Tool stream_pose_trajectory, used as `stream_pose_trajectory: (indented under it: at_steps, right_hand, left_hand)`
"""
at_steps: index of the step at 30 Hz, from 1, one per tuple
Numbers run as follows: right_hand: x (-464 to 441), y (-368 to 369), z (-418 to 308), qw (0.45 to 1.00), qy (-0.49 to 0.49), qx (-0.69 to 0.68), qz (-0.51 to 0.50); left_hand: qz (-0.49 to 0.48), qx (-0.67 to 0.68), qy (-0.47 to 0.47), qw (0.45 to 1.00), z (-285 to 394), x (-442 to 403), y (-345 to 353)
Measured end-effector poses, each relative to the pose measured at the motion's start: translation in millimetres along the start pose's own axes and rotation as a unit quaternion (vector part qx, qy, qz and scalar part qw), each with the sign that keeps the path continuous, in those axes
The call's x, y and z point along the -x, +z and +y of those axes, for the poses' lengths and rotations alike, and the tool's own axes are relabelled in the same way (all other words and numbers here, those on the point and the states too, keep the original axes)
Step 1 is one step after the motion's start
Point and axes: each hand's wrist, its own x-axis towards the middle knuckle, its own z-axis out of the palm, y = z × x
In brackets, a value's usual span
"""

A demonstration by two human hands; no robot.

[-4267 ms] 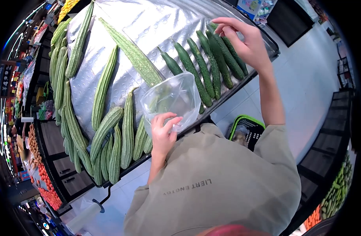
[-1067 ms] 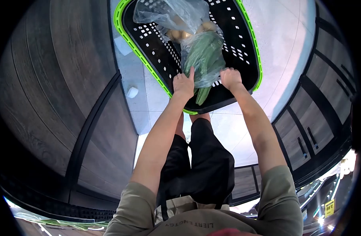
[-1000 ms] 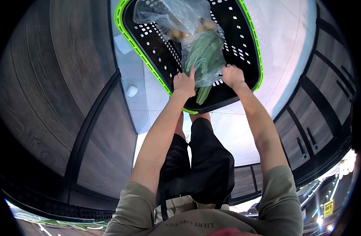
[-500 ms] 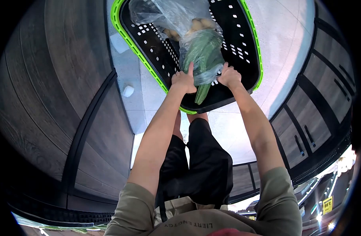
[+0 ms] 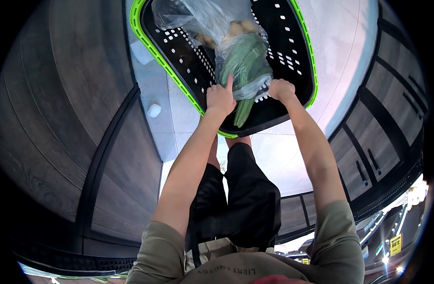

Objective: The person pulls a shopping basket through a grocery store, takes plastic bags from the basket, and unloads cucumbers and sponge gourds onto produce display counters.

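A clear plastic bag [image 5: 259, 87] holding long green vegetables [image 5: 243, 61] lies in a black shopping basket [image 5: 285, 40] with a bright green rim. One green end pokes out of the bag's mouth towards me. My left hand [image 5: 220, 98] is at the left of the mouth, closed on the plastic, its index finger stretched along the bag. On the right side, my right hand [image 5: 281, 89] is curled into a fist on the bag's edge. Behind lies another clear bag [image 5: 193, 16] with brownish, potato-like round items [image 5: 238, 29] in it.
The basket stands on a pale tiled floor [image 5: 179, 128] in front of my legs. Dark wood-look panels [image 5: 98, 85] rise at the left, and dark cabinets with handles [image 5: 373, 137] curve round the right. A small white object [image 5: 154, 110] lies on the floor left of the basket.
My right hand has moved slightly right and its raised fingers have curled in, drawing the bag's edge outward. My left hand has stayed nearly in place.
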Motion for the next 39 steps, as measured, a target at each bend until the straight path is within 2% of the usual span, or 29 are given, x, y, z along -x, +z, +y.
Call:
stream_pose_trajectory:
  at_steps: [4, 12, 15, 22, 26, 32, 36, 39]
  right_hand:
    - [12.5, -14.7, 8.8, 0.999, -0.031, 0.001, -0.022]
    - [49.6, -42.9, 23.0, 0.996, -0.072, 0.036, -0.025]
    - [62.6, -46.3, 32.0, 0.994, -0.099, 0.049, -0.013]
    - [101.6, -61.5, 36.5, 0.986, -0.152, 0.03, 0.062]
    - [104.2, -58.8, 21.4, 0.99, -0.076, 0.081, 0.084]
    - [62.6, -30.0, 15.5, 0.98, 0.037, -0.03, 0.191]
    - [48.2, -24.5, 14.7, 0.968, 0.069, -0.088, 0.226]
    - [45.3, -24.5, 15.4, 0.963, 0.073, -0.108, 0.234]
  left_hand:
    - [0.114, 0.024, -0.048, 0.992, -1.2, -11.9, 14.7]
    - [0.069, 0.01, -0.078, 0.995, -7.6, -8.4, -7.6]
    - [0.09, -0.014, -0.025, 0.996, -11.5, 7.1, -12.0]
    - [0.097, 0.051, -0.002, 0.994, -9.3, 34.3, -26.1]
    - [0.15, 0.043, -0.006, 0.988, -10.2, 26.0, -25.0]
    - [0.157, 0.056, -0.014, 0.986, -9.5, 6.4, -4.0]
    - [0.14, 0.052, -0.021, 0.988, -8.6, 1.9, -4.1]
    - [0.037, 0.024, -0.055, 0.998, -7.1, -6.3, -9.5]
